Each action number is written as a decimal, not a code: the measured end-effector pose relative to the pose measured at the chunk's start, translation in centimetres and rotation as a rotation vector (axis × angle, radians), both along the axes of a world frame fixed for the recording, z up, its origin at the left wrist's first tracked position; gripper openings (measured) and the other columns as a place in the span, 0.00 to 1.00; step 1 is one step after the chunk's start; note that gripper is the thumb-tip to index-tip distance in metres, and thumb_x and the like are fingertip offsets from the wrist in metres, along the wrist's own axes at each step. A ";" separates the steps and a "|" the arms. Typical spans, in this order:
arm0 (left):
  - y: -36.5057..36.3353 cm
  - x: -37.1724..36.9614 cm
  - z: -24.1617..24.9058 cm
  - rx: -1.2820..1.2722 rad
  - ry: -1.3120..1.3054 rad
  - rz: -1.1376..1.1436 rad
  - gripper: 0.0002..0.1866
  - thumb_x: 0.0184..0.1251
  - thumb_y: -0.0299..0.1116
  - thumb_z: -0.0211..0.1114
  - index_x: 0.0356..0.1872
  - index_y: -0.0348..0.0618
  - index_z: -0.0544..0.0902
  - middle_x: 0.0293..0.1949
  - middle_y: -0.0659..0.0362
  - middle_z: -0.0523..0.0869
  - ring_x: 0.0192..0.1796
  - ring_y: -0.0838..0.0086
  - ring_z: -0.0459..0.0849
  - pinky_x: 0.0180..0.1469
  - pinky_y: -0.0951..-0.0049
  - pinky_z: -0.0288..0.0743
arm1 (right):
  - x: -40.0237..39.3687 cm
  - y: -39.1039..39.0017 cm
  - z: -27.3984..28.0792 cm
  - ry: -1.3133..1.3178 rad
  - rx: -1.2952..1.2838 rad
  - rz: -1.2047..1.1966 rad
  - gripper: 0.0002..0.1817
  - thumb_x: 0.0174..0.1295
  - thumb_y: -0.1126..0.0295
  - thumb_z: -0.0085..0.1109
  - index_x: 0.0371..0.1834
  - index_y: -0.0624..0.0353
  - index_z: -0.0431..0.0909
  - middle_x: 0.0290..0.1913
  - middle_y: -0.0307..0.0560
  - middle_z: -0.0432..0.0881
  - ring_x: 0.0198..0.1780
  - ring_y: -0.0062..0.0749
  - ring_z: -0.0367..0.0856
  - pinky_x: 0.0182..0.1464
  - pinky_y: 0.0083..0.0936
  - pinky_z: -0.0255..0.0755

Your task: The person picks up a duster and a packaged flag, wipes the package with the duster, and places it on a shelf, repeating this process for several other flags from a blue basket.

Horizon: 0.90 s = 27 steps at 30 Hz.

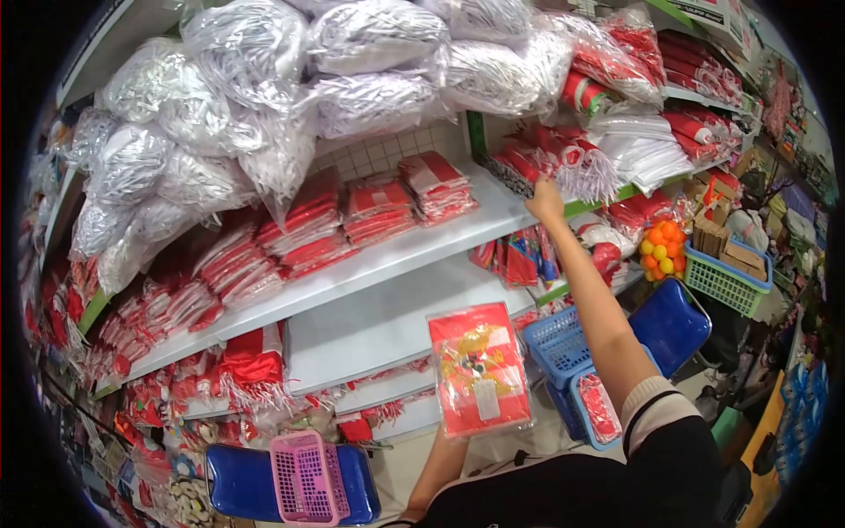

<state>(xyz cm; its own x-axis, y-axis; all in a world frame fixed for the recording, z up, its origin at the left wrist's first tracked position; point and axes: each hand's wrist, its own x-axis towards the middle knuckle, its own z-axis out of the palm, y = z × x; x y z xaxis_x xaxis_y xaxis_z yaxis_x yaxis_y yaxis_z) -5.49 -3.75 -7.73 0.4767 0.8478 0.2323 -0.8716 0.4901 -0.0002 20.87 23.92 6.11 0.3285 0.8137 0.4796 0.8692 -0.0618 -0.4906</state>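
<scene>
My left hand (451, 447) holds a flat red packet (481, 370) in clear plastic from below, with its fingers mostly hidden behind it. The packet has a yellow and gold print and a small white label. My right hand (545, 201) reaches out to the shelf, fingers curled at a bundle of red and dark patterned goods (518, 167). What lies between those fingers is hidden. Close by on the right are rolled red goods with white fringes (583, 167).
Stacks of red packets (374, 209) line the grey shelf (422, 236). Plastic bags of white stringy goods (374, 104) are piled above. Below stand a pink basket (304, 471), blue stools (669, 326) and blue baskets (556, 343). A green basket (726, 286) is at the right.
</scene>
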 end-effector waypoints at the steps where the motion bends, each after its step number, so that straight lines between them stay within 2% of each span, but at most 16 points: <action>1: -0.1 -0.5 -0.1 -0.001 -0.014 0.001 0.36 0.66 0.60 0.49 0.64 0.40 0.66 0.56 0.48 0.77 0.53 0.54 0.80 0.53 0.50 0.76 | -1.0 2.4 -0.7 -0.030 0.014 -0.029 0.24 0.42 0.71 0.61 0.46 0.63 0.71 0.49 0.64 0.75 0.50 0.58 0.77 0.51 0.44 0.72; 5: 0.2 -2.4 -0.3 0.023 -0.095 -0.016 0.37 0.66 0.61 0.49 0.64 0.40 0.66 0.57 0.48 0.77 0.53 0.54 0.80 0.53 0.50 0.75 | -3.9 2.0 -1.5 -0.209 0.072 -0.058 0.25 0.43 0.73 0.61 0.49 0.61 0.70 0.49 0.61 0.73 0.49 0.56 0.76 0.50 0.43 0.74; 6: 0.6 -2.9 -0.8 -0.053 0.031 0.100 0.29 0.71 0.54 0.46 0.62 0.42 0.68 0.53 0.50 0.79 0.45 0.58 0.83 0.46 0.59 0.81 | -4.5 0.8 -1.6 -0.290 0.205 -0.054 0.21 0.48 0.71 0.61 0.48 0.60 0.72 0.49 0.57 0.74 0.47 0.56 0.78 0.47 0.44 0.75; 8: 2.5 -3.7 0.3 -0.042 0.096 0.149 0.28 0.71 0.54 0.46 0.61 0.42 0.68 0.52 0.51 0.79 0.44 0.59 0.83 0.46 0.59 0.81 | -6.3 -3.1 -2.3 -0.151 0.360 0.221 0.19 0.50 0.66 0.61 0.45 0.62 0.72 0.44 0.58 0.77 0.43 0.56 0.78 0.44 0.42 0.74; 9: 4.0 -3.9 2.1 -0.001 0.118 0.149 0.28 0.71 0.53 0.46 0.61 0.43 0.69 0.52 0.51 0.79 0.44 0.59 0.83 0.46 0.59 0.81 | -7.7 -7.0 -1.4 0.068 0.138 0.452 0.23 0.52 0.60 0.63 0.45 0.64 0.72 0.39 0.61 0.78 0.41 0.52 0.80 0.40 0.39 0.75; 10: 5.8 -4.1 4.4 0.048 0.139 0.138 0.27 0.71 0.53 0.46 0.61 0.43 0.69 0.52 0.51 0.79 0.44 0.59 0.83 0.45 0.60 0.81 | -7.7 -6.4 -4.5 0.323 -0.199 0.712 0.28 0.53 0.51 0.65 0.48 0.63 0.72 0.38 0.57 0.81 0.40 0.40 0.81 0.34 0.34 0.75; 11: 7.9 -4.2 7.1 0.114 0.171 0.136 0.27 0.71 0.53 0.46 0.60 0.43 0.69 0.52 0.51 0.79 0.44 0.60 0.83 0.45 0.60 0.81 | -9.7 -11.8 -1.3 0.583 -0.515 0.831 0.31 0.57 0.50 0.64 0.56 0.61 0.69 0.41 0.51 0.82 0.41 0.30 0.81 0.32 0.27 0.74; 12: 10.1 -4.3 10.1 0.183 0.204 0.116 0.27 0.71 0.53 0.47 0.60 0.43 0.70 0.52 0.51 0.79 0.44 0.60 0.83 0.45 0.60 0.81 | -11.3 -15.9 -0.7 0.899 -0.507 1.130 0.34 0.57 0.58 0.66 0.63 0.61 0.61 0.44 0.48 0.82 0.42 0.28 0.81 0.34 0.21 0.75; 13: 12.2 -4.5 12.9 0.257 0.239 0.110 0.26 0.71 0.52 0.47 0.60 0.43 0.70 0.52 0.51 0.79 0.44 0.60 0.83 0.45 0.61 0.81 | -11.7 -15.3 -0.9 0.910 -0.489 1.230 0.35 0.56 0.71 0.65 0.65 0.58 0.55 0.48 0.46 0.79 0.44 0.25 0.80 0.37 0.19 0.74; 16: 17.6 -6.3 20.2 0.422 0.346 0.127 0.25 0.71 0.51 0.47 0.58 0.43 0.71 0.51 0.52 0.79 0.43 0.61 0.83 0.44 0.61 0.81 | -14.6 -11.8 1.4 1.108 -0.095 1.069 0.36 0.53 0.81 0.62 0.64 0.62 0.54 0.50 0.51 0.78 0.45 0.28 0.80 0.41 0.22 0.75; 17: 20.3 -7.5 22.1 0.299 0.507 0.377 0.21 0.71 0.48 0.49 0.53 0.43 0.74 0.48 0.52 0.80 0.46 0.61 0.82 0.48 0.60 0.79 | -15.3 -9.7 3.0 1.136 -0.014 1.081 0.36 0.51 0.82 0.61 0.63 0.63 0.55 0.50 0.53 0.77 0.46 0.29 0.80 0.41 0.23 0.75; 19: 28.8 -10.8 23.3 0.362 0.625 1.050 0.21 0.70 0.44 0.51 0.53 0.37 0.74 0.49 0.49 0.80 0.52 0.60 0.79 0.56 0.57 0.73 | -17.2 -5.4 5.6 1.025 0.065 0.952 0.36 0.48 0.84 0.61 0.62 0.64 0.56 0.50 0.53 0.77 0.47 0.33 0.81 0.43 0.25 0.76; 21: 27.0 -11.2 25.9 0.380 1.075 1.154 0.23 0.71 0.45 0.49 0.57 0.36 0.73 0.56 0.48 0.76 0.60 0.60 0.73 0.64 0.58 0.63 | -19.1 1.2 5.8 0.956 0.160 0.932 0.34 0.48 0.80 0.61 0.60 0.66 0.59 0.50 0.54 0.77 0.48 0.38 0.81 0.45 0.29 0.75; 23: 27.2 -11.7 25.6 0.543 1.542 1.322 0.25 0.70 0.44 0.50 0.60 0.37 0.72 0.61 0.48 0.73 0.65 0.58 0.68 0.68 0.58 0.57 | -21.0 10.6 3.0 0.744 0.095 0.766 0.27 0.48 0.74 0.61 0.54 0.69 0.69 0.47 0.59 0.79 0.47 0.45 0.81 0.47 0.34 0.74; 25: 29.8 -12.4 22.6 0.888 2.016 1.547 0.26 0.68 0.43 0.52 0.62 0.38 0.70 0.63 0.48 0.71 0.67 0.55 0.66 0.69 0.55 0.54 | -21.9 11.8 3.2 0.428 0.119 0.758 0.22 0.47 0.70 0.62 0.47 0.68 0.75 0.44 0.62 0.80 0.47 0.51 0.81 0.48 0.37 0.74; 27: 28.0 -11.6 20.3 1.006 2.211 1.287 0.25 0.65 0.41 0.55 0.63 0.47 0.72 0.65 0.49 0.70 0.67 0.52 0.64 0.69 0.48 0.52 | -22.7 10.7 3.8 0.186 0.153 0.681 0.18 0.47 0.68 0.63 0.41 0.67 0.78 0.41 0.64 0.81 0.48 0.55 0.80 0.49 0.39 0.74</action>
